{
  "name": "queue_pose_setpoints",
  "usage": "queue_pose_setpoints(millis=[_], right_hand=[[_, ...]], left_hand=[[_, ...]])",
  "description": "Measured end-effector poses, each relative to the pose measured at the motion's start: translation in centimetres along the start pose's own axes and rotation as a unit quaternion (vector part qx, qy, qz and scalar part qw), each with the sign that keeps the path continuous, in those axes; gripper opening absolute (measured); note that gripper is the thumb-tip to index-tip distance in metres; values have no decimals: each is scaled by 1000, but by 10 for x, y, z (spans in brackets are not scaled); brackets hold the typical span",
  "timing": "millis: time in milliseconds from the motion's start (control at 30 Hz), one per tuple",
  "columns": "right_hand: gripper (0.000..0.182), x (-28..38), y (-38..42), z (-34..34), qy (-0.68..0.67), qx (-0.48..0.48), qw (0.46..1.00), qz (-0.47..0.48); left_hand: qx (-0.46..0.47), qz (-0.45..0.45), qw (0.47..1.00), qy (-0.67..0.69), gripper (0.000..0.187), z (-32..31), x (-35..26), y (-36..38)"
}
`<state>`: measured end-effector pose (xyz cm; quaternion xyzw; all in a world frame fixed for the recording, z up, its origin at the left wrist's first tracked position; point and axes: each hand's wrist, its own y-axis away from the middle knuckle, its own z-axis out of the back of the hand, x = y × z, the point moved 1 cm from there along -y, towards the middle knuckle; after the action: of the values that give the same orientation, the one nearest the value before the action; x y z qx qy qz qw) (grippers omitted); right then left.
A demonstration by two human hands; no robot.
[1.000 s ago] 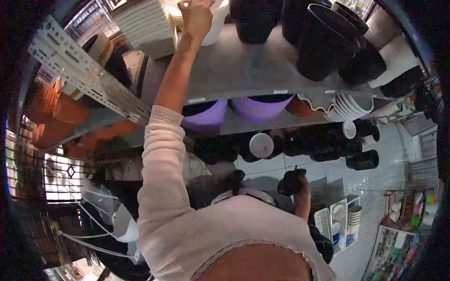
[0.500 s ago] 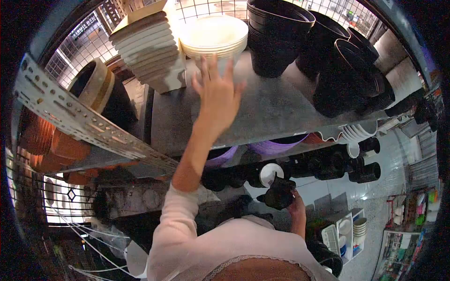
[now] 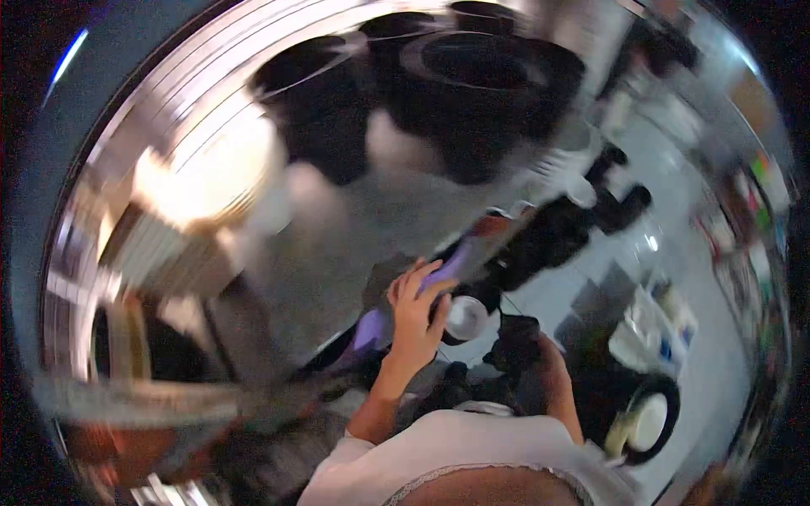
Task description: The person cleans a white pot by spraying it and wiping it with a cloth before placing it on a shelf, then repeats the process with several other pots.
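Observation:
My left hand (image 3: 419, 308) is raised over the shelf's front edge, its fingers spread and holding nothing. Just below its fingers shows the rim of a purple pot (image 3: 369, 331) on the level beneath. Low at my right side, my right hand (image 3: 553, 364) is closed around a dark, soft-looking black item (image 3: 516, 339), whose kind I cannot tell. A round white object (image 3: 466, 318) lies between the two hands in this view. Motion blurs much of the scene.
Large black pots (image 3: 489, 101) stand along the back of the grey shelf (image 3: 363, 228). A brightly lit stack of cream bowls (image 3: 219, 169) and a stack of pale square pots (image 3: 160, 253) are at the left. More black pots (image 3: 548, 240) line the lower level.
My left hand has come down and back from the cream bowl stack to the shelf edge. The view has turned to the right. The black item stays in my right hand.

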<state>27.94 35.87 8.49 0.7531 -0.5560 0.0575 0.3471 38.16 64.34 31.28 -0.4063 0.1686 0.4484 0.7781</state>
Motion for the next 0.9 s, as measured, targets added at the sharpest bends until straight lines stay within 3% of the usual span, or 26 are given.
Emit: queue_pose_setpoints(millis=[100, 167, 200, 267, 433, 500, 600, 633, 767, 867, 900], right_hand=[[45, 6, 33, 35, -63, -21, 997, 45], [40, 30, 82, -3, -35, -108, 984, 139], [36, 39, 107, -14, -35, -201, 962, 183], [45, 44, 141, 6, -55, -305, 932, 187], [54, 11, 204, 119, -163, -423, 831, 322], [57, 10, 242, 119, -184, -463, 789, 361], [51, 2, 287, 146, -232, -456, 731, 452], [44, 12, 309, 134, -268, -498, 700, 436], [54, 7, 358, 155, -289, -494, 664, 481], [55, 1, 381, 173, -310, -437, 654, 535], [57, 6, 390, 171, -323, -390, 650, 566]], left_hand=[[103, -46, 992, 62, 20, -55, -20, -7], [179, -76, 974, 114, 19, -97, -36, -6], [234, -87, 959, 131, 19, -117, -45, -4], [336, -105, 924, 151, 18, -155, -64, 7], [535, -178, 814, 144, 21, -255, -114, 45], [575, -193, 778, 166, 23, -281, -133, 62], [631, -212, 720, 196, 28, -328, -180, 83], [656, -216, 697, 194, 29, -345, -200, 89], [705, -271, 620, 212, 28, -433, -248, 123], [722, -320, 590, 166, 25, -497, -292, 154], [696, -347, 603, 178, 23, -521, -303, 169]])
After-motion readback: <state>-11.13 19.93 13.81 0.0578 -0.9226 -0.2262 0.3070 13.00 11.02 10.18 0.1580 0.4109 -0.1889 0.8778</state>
